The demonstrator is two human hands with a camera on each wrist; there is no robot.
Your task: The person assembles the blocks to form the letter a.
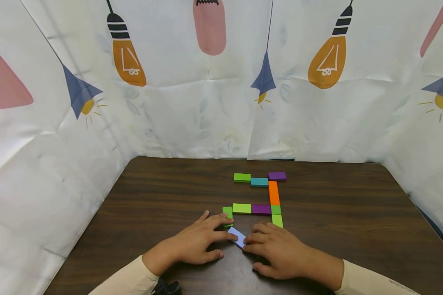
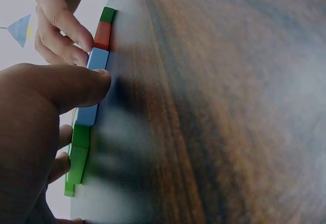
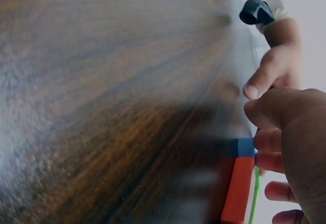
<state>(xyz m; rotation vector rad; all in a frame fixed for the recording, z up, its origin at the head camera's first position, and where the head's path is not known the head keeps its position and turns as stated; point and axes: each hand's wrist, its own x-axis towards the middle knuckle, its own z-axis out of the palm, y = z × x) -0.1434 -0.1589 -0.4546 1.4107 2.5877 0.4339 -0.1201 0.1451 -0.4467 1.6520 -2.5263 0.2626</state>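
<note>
A light blue block [image 1: 236, 235] lies slantwise on the table between the two hands. My left hand [image 1: 197, 241] has its fingers spread; the index fingertip touches the light blue block and other fingertips rest on a green block [image 1: 227, 211]. In the left wrist view its thumb [image 2: 84, 87] overlaps the blue block [image 2: 98, 58]. My right hand [image 1: 280, 252] has loosely bent fingers, with fingertips at the other end of the light blue block. The right wrist view shows a red block [image 3: 238, 191] near this hand, against a blue block's end [image 3: 245, 147]; the right hand hides the red one in the head view.
Lime [image 1: 241, 208], purple [image 1: 261, 209], green [image 1: 276, 209] and orange [image 1: 274, 192] blocks form a bent line beyond the hands. It continues with teal [image 1: 259, 182], green [image 1: 242, 178] and purple [image 1: 277, 176] blocks farther back. A printed curtain [image 1: 221, 114] hangs behind the brown table [image 1: 162, 192].
</note>
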